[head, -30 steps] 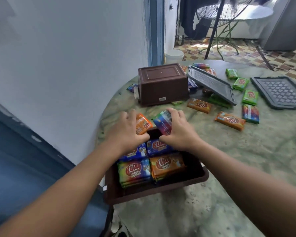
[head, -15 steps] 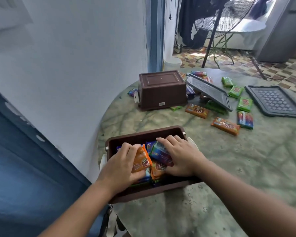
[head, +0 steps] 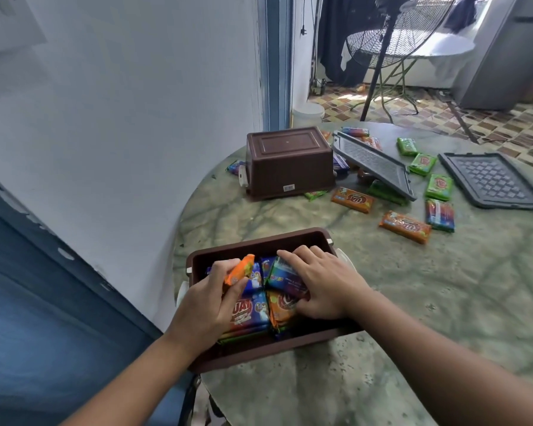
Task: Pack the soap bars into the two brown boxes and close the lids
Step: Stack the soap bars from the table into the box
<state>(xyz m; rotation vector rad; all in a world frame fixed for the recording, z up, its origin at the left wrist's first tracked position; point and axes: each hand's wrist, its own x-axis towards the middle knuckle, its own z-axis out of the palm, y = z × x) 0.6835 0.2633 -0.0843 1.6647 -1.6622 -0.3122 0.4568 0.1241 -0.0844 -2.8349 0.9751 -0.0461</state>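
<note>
An open brown box [head: 259,245] sits at the table's near edge, holding several wrapped soap bars [head: 250,312]. My left hand [head: 210,299] grips an orange soap bar [head: 239,270] on end over the box's left side. Over the right side, my right hand [head: 320,287] holds a blue-green soap bar [head: 282,276] down on the packed bars. A second brown box [head: 286,161] stands upside down at the back. Two grey lids lie to the right, one [head: 373,162] propped on bars, the other [head: 493,179] flat. Loose orange [head: 405,226], green [head: 439,187] and striped [head: 440,215] bars are scattered between them.
The round marbled table [head: 382,302] stands against a white wall [head: 120,118] on the left, with a blue panel [head: 43,302] below it. Behind the table are a doorway, a standing fan [head: 391,41] and a tiled floor.
Both hands have drawn back from the box's far rim and lowered into it with their bars. The view tilted up slightly.
</note>
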